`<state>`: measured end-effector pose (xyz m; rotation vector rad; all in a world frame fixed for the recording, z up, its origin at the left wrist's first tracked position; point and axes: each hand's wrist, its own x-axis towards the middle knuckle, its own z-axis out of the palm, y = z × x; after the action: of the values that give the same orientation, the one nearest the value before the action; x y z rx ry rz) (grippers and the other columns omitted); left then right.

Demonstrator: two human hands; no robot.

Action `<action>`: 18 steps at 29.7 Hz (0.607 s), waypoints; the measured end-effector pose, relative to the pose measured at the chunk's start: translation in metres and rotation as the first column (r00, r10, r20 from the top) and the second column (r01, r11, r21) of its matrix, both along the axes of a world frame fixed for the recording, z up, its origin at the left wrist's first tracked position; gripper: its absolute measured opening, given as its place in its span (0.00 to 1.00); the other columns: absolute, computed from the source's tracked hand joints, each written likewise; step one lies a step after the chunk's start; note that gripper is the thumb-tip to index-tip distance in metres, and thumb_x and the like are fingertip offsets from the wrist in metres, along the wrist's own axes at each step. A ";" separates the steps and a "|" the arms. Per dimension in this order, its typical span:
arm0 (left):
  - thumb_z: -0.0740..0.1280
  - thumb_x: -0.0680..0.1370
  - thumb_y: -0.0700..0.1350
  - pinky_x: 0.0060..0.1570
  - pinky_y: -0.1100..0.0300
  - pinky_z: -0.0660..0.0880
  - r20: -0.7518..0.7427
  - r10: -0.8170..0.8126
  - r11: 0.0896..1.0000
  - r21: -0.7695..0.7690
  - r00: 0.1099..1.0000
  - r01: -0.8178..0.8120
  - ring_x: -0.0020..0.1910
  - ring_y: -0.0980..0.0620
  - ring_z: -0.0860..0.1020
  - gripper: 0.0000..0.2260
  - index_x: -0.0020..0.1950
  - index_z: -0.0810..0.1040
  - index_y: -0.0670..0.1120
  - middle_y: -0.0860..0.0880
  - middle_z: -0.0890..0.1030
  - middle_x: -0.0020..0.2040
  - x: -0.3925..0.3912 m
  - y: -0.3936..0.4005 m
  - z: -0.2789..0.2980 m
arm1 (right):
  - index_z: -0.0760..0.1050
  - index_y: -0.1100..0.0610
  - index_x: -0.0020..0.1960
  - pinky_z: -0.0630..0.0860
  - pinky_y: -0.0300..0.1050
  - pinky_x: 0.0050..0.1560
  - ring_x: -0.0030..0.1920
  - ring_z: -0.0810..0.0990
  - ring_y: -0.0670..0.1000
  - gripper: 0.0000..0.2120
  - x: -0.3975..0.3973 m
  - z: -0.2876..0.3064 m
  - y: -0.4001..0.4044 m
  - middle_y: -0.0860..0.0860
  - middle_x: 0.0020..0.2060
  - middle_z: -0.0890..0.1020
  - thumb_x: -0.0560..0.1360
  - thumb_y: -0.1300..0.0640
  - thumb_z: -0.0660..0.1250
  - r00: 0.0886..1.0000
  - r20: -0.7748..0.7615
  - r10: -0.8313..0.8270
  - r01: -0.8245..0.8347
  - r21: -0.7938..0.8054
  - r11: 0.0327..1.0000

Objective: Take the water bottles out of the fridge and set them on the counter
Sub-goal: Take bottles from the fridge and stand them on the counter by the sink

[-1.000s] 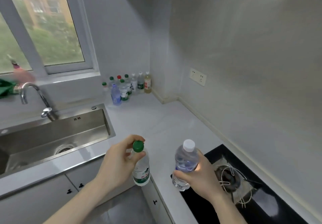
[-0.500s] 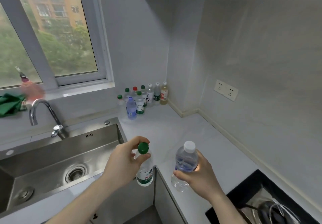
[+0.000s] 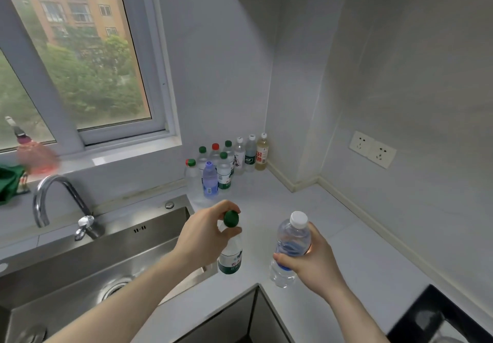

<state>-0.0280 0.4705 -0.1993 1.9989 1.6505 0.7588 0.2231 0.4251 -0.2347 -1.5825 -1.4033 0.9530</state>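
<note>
Two bottles are carried above the desk corner, neither set down. The green-cap bottle is pinched only at the neck, just under the cap, by the left hand; it hangs near the sink edge, so a slip could drop it into the basin. The white-cap bottle is wrapped round the body by the right hand, a firmer hold. The bottle cluster at the back wall is packed tight; a neighbour could be knocked over if either is placed too close. A wet, cold surface is judged likely to worsen grip.
</note>
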 end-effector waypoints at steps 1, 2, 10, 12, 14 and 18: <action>0.76 0.76 0.53 0.52 0.51 0.81 -0.014 -0.007 1.000 0.006 1.000 0.007 0.50 0.52 0.80 0.14 0.58 0.76 0.62 0.61 0.82 0.50 -0.001 0.011 -0.001 | 0.77 0.44 0.57 0.76 0.34 0.47 0.49 0.83 0.37 0.27 -0.001 -0.001 0.010 0.40 0.48 0.85 0.65 0.59 0.83 1.000 0.006 -0.004 0.004 -0.001 1.000; 0.76 0.76 0.54 0.51 0.51 0.80 -0.033 -0.012 1.000 0.010 0.999 0.012 0.49 0.52 0.80 0.14 0.58 0.76 0.62 0.61 0.82 0.50 -0.001 0.023 -0.002 | 0.77 0.44 0.58 0.77 0.34 0.47 0.49 0.83 0.37 0.27 -0.001 -0.004 0.023 0.41 0.49 0.85 0.65 0.59 0.83 1.000 0.014 -0.008 0.009 -0.004 1.000; 0.75 0.75 0.57 0.50 0.57 0.77 -0.205 -0.038 0.999 0.019 0.978 0.043 0.50 0.54 0.76 0.17 0.61 0.76 0.59 0.57 0.81 0.51 0.006 0.133 -0.004 | 0.78 0.44 0.55 0.80 0.41 0.50 0.49 0.84 0.42 0.26 -0.003 -0.027 0.127 0.43 0.49 0.85 0.62 0.58 0.83 0.999 0.018 -0.038 0.039 -0.036 0.999; 0.75 0.76 0.56 0.48 0.57 0.78 -0.235 -0.050 0.998 0.014 0.971 0.054 0.48 0.53 0.77 0.16 0.61 0.76 0.57 0.57 0.81 0.51 0.010 0.160 -0.007 | 0.77 0.44 0.55 0.80 0.42 0.50 0.50 0.83 0.43 0.26 -0.003 -0.032 0.151 0.42 0.49 0.84 0.62 0.57 0.83 0.999 0.017 -0.038 0.039 -0.050 0.998; 0.75 0.76 0.55 0.47 0.57 0.78 -0.247 -0.048 0.999 0.004 0.968 0.050 0.47 0.52 0.77 0.16 0.61 0.77 0.56 0.56 0.82 0.51 0.015 0.188 -0.012 | 0.77 0.44 0.55 0.80 0.42 0.49 0.49 0.83 0.41 0.26 0.000 -0.038 0.175 0.41 0.49 0.84 0.61 0.56 0.83 0.999 0.021 -0.028 0.030 -0.069 0.997; 0.75 0.76 0.53 0.50 0.53 0.80 -0.288 -0.044 0.999 -0.025 0.957 0.038 0.47 0.50 0.77 0.14 0.58 0.77 0.55 0.55 0.83 0.52 0.020 0.226 -0.022 | 0.77 0.42 0.55 0.82 0.43 0.50 0.48 0.84 0.40 0.27 0.007 -0.046 0.207 0.40 0.48 0.85 0.60 0.56 0.83 0.999 0.033 -0.020 0.024 -0.106 0.994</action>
<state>-0.0080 0.6962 -0.2216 2.2062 1.7583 0.4493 0.2299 0.6322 -0.2808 -1.6954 -1.3741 1.0077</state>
